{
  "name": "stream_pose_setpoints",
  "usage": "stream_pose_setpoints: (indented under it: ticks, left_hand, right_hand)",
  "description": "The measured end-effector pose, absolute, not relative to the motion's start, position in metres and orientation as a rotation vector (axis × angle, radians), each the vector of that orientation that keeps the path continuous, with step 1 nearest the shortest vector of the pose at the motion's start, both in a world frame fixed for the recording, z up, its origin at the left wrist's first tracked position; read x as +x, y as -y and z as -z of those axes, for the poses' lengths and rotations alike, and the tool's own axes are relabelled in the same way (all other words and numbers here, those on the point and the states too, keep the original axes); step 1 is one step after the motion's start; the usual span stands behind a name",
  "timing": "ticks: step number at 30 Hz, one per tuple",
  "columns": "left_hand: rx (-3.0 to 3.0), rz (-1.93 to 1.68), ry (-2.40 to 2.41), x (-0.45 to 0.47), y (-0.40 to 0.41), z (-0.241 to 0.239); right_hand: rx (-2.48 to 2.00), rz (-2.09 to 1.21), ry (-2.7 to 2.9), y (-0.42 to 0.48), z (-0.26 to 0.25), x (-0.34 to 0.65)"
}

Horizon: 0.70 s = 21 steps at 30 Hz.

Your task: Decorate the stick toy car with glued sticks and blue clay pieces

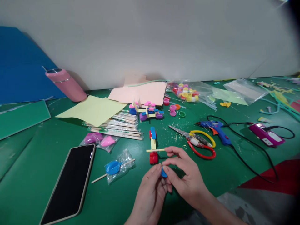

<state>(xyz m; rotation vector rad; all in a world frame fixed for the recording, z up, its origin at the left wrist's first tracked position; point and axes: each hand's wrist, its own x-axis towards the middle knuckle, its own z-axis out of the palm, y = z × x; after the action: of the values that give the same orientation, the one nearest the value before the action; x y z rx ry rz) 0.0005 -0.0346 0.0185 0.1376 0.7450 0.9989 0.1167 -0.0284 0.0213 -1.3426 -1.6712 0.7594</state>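
Observation:
My left hand [152, 184] and my right hand [186, 175] meet at the front of the table, both closed in a pinch on a small piece of blue modelling clay [164, 172]. Just beyond them lies a small toy car [153, 144] made of pale sticks, with red bottle-cap wheels and blue clay on its far end. A cross stick [156, 150] on it reaches to my right fingers; whether they touch cannot be told. Left of my hands, an opened clear wrapper holds a blue clay lump [113, 167], and a thin stick [99, 178] lies there.
Scissors [199, 140], a blue glue gun [217, 128] with its cord, and a purple power box [266, 133] lie to the right. On the left are a phone [70, 184] and pink bottle [67, 85]. Further back are wrapped sticks [117, 125], finished toy cars [150, 112] and bagged caps [185, 91].

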Motion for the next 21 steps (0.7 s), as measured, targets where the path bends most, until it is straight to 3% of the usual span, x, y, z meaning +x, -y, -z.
stream_pose_setpoints:
  ticks: [21]
  left_hand:
    - [-0.006,-0.994,-0.827,0.0002,0.0340,-0.0189]
  right_hand:
    - [-1.407,-0.721,1.623,0.0345,-0.0177,0.1175]
